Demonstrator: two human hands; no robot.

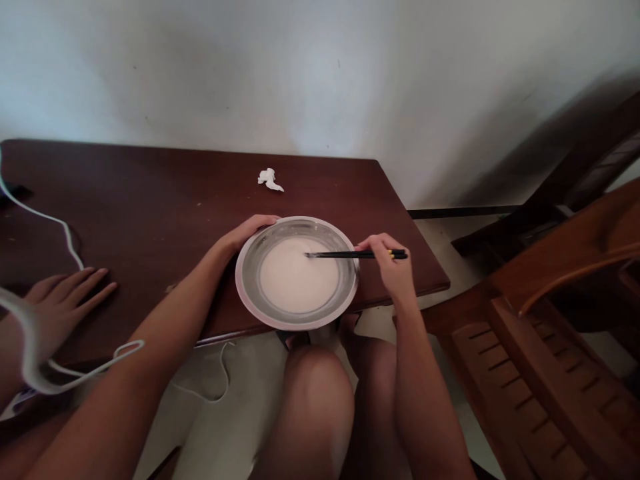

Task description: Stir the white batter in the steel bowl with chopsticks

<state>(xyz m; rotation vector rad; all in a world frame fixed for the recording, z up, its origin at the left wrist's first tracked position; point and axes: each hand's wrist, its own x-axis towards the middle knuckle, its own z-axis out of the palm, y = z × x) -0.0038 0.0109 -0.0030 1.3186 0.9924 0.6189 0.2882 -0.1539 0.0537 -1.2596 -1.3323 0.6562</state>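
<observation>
A wide metal bowl (pixel 247 280) sits at the table's front edge, its near rim reaching out past the edge. Inside is a pale, milky liquid (pixel 295 283). My left hand (pixel 251 229) grips the bowl's rim at the far left, with the fingertips partly hidden behind it. In my right hand (pixel 387 257) is a pair of black chopsticks (pixel 345 255) with gold bands, held nearly level from the bowl's right side. Their tips touch the liquid near its middle and look coated in white.
Behind the bowl lies a crumpled white tissue (pixel 270 179) on the dark wooden table (pixel 140 193). Another person's hand (pixel 70 297) rests flat at the left, near a white cable (pixel 50 219). A slatted wooden chair (pixel 520 373) stands at the right; a wall rises behind the table.
</observation>
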